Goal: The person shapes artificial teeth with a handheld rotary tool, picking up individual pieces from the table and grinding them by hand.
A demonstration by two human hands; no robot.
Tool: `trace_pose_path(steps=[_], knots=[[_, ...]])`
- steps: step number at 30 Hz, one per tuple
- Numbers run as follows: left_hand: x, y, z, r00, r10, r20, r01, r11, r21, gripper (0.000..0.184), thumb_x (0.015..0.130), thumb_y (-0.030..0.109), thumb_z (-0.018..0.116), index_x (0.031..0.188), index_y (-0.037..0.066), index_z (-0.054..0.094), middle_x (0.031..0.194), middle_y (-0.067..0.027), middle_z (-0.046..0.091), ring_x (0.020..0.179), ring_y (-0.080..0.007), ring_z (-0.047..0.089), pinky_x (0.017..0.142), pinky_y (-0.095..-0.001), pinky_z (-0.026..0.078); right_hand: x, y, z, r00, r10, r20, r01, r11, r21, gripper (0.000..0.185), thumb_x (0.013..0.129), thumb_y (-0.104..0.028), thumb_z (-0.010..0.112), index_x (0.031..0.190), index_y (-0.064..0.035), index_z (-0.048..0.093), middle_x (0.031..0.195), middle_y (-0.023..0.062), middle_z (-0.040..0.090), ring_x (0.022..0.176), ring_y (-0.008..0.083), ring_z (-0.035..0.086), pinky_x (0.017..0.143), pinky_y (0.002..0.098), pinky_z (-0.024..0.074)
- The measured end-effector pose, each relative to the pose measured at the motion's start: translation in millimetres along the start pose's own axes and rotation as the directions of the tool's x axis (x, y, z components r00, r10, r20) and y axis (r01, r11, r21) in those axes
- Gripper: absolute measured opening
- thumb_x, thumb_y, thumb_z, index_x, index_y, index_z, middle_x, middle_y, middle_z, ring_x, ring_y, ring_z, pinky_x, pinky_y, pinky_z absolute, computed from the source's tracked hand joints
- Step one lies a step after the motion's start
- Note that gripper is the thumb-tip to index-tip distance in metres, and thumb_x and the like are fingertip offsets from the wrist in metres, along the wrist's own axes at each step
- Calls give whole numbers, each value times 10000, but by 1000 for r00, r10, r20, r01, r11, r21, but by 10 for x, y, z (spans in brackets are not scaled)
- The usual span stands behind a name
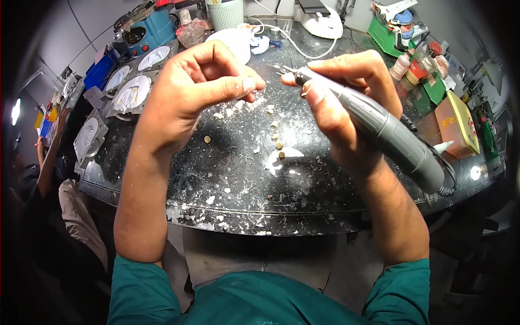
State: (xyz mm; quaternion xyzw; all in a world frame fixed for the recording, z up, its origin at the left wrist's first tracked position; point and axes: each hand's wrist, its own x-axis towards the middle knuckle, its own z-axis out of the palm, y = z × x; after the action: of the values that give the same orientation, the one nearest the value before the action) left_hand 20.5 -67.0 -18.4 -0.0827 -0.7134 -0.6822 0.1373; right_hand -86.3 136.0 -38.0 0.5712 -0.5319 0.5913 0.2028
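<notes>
My right hand (346,100) is wrapped round a grey rotary handpiece (387,127), its thin bur pointing left above the bench. A coiled cord runs from the tool's rear end. Facing the bur tip across a small gap, my left hand (203,89) has thumb and fingertips pinched together; what they hold, if anything, is too small to make out. Below the hands, several small tan pieces (279,146) lie in a loose row on the dark bench (233,162). One more tan piece (207,140) lies to their left. White chips and dust are scattered around them.
White casts on metal articulator plates (132,95) stand at the left, with a blue machine (149,32) behind. A woven cup (226,15) and a white device (319,20) are at the back. Green trays (382,38) and a yellow-lidded box (457,124) line the right. Another person sits far left.
</notes>
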Motion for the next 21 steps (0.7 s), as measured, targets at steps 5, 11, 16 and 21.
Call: trace_pose_path(steps=[5, 11, 16, 21], knots=[[25, -250, 190, 988, -80, -132, 12, 893, -450, 268, 916, 115, 639, 1169, 39, 597, 1055, -100, 683, 948, -155, 647, 912, -310, 503, -8, 3, 39, 999, -40, 33, 38, 996, 75, 229, 859, -31, 657, 993, 66, 499, 923, 193, 644, 785, 200, 694, 708, 298, 586], [-25, -360, 387, 984, -68, -162, -53, 765, -642, 193, 936, 135, 633, 1096, 27, 639, 1011, -121, 708, 960, -195, 684, 928, -338, 527, -75, -4, 170, 984, 118, -134, -94, 981, 168, 229, 741, -42, 756, 922, 9, 627, 832, 82, 648, 739, 115, 653, 659, 244, 529], [-53, -374, 419, 980, -39, -194, -83, 810, -581, 215, 937, 146, 633, 1101, 10, 654, 1026, -152, 709, 987, -216, 685, 951, -351, 515, -68, 27, 126, 989, 60, -135, -49, 996, 78, 231, 749, -48, 756, 936, 6, 631, 855, 85, 657, 763, 115, 654, 679, 247, 529], [-64, -291, 463, 983, -33, -180, -84, 794, -602, 243, 933, 124, 619, 1137, -4, 655, 1065, -168, 702, 1025, -230, 676, 977, -353, 499, -42, 8, 125, 981, 103, -164, -80, 987, 141, 221, 775, -45, 739, 951, 8, 617, 872, 93, 670, 781, 111, 663, 689, 247, 537]])
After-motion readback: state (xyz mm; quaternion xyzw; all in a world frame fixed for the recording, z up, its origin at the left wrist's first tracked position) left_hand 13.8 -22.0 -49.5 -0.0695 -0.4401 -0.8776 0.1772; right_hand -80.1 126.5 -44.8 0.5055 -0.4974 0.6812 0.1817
